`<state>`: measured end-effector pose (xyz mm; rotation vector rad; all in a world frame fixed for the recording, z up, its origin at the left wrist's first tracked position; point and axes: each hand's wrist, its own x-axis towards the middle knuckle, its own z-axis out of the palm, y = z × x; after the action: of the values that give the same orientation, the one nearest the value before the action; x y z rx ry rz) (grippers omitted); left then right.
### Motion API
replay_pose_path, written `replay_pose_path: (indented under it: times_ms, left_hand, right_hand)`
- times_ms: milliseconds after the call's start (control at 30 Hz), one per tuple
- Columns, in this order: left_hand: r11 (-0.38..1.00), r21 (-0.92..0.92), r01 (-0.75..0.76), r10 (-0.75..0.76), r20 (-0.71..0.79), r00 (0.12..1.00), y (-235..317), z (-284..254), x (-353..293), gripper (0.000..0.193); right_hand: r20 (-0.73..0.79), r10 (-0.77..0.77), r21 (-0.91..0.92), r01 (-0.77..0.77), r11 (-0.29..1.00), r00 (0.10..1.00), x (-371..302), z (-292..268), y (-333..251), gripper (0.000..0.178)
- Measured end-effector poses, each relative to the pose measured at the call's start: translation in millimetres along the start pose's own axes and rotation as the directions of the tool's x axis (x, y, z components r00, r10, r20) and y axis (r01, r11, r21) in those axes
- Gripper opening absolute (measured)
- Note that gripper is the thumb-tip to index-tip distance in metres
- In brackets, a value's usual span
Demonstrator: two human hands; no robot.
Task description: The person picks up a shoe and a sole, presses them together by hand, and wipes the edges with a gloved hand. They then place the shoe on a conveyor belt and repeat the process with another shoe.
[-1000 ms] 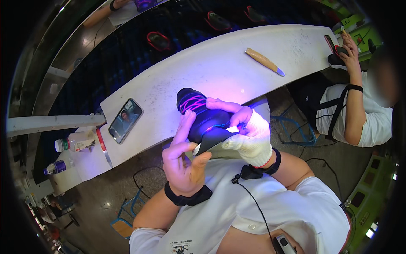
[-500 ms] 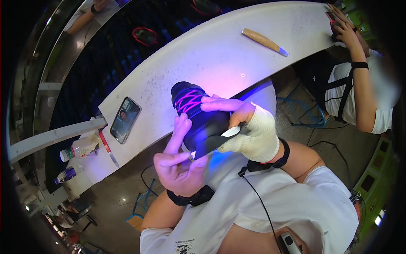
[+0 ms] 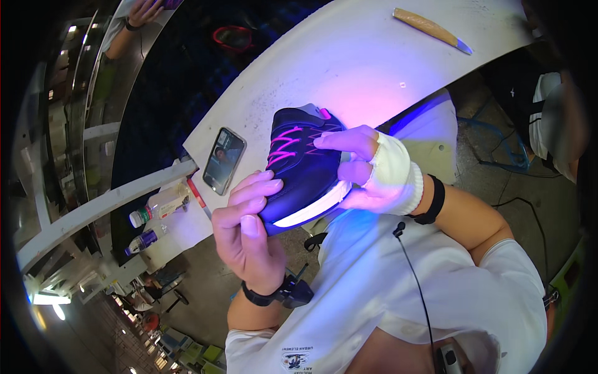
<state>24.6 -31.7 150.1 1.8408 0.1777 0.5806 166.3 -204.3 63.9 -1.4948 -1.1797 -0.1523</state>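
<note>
A dark shoe with pink crisscross laces is held up before my chest at the table's near edge, its toe toward me. Along the front of the toe runs a bright white strip, with a dark edge beneath it. My left hand is bare and grips the toe on its left side, thumb and fingertips against the upper. On the right side, my right hand, in a white fingerless glove, presses its fingers on the upper, with the thumb low by the white strip. The shoe's underside is hidden.
On the white table lie a wooden-handled knife at the far right and a phone left of the shoe. Beyond the phone are a red-handled tool and two bottles. Another person sits at the right.
The shoe has tilted, so its toe and white strip now show fully. My left fingers have moved from the edge below onto the toe's side. The whole view has shifted.
</note>
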Motion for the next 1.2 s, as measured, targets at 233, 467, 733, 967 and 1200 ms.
replay_pose_path:
  times_ms: [233,467,733,967,1200]
  left_hand:
    - [0.926,0.352,-0.137,-0.026,0.422,0.906,3.2,-32.0,17.6,0.082]
    - [0.935,0.343,-0.088,-0.033,0.333,0.942,-3.2,-36.8,8.5,0.053]
    - [0.99,0.125,0.064,-0.092,0.239,0.967,-32.0,-70.7,-3.4,0.043]
    - [0.715,0.591,0.374,-0.601,0.247,0.76,-22.3,-66.5,-4.8,0.104]
    - [0.504,0.812,0.294,-0.57,0.057,0.82,-36.1,-34.7,-16.3,0.099]
  right_hand:
    - [0.163,-0.123,-0.081,0.138,0.987,0.979,1.4,12.5,6.9,0.034]
    - [0.319,-0.049,-0.111,0.089,0.99,0.946,2.2,9.3,13.2,0.044]
    - [0.129,-0.09,-0.02,0.093,0.995,0.988,-11.3,43.5,47.0,0.054]
    - [0.167,0.021,-0.076,-0.008,0.997,0.986,-16.8,64.0,36.8,0.039]
    - [0.142,-0.195,-0.144,0.215,0.966,0.971,-35.5,76.3,44.0,0.033]
